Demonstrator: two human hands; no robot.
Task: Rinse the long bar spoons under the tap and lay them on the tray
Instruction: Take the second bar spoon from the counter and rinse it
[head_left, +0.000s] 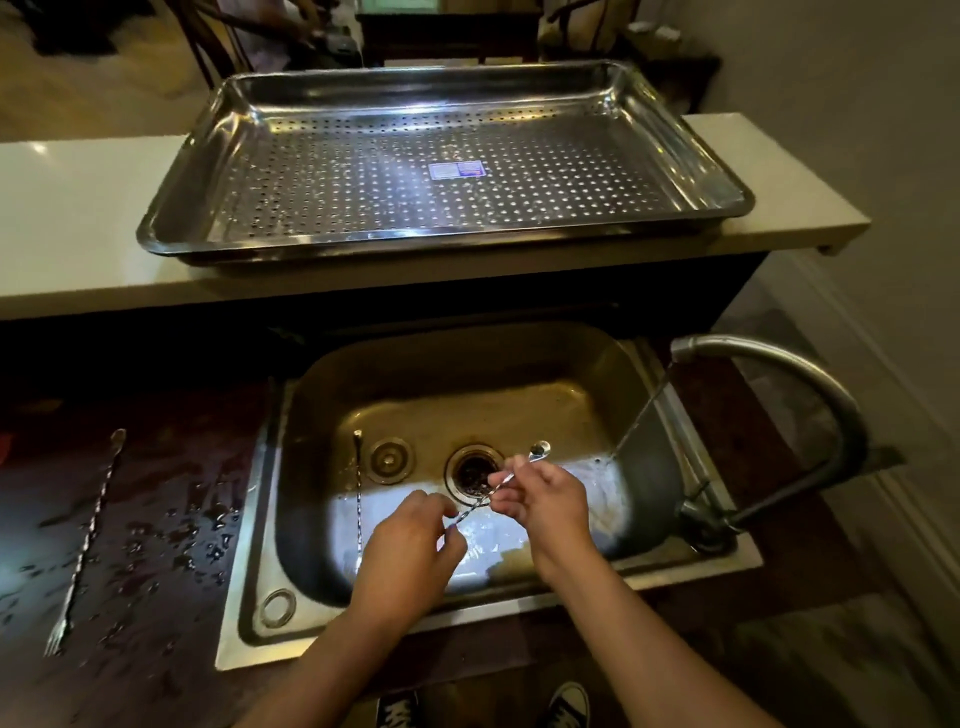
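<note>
Both left hand (410, 540) and right hand (545, 499) pinch a bar spoon (478, 503) between their fingers over the sink (467, 374).

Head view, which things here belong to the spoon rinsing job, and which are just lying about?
Job:
held bar spoon, pinched by left hand and right hand
second spoon in the sink
third spoon on the counter
running tap
tray

Lying about:
round plug
shoes
</note>
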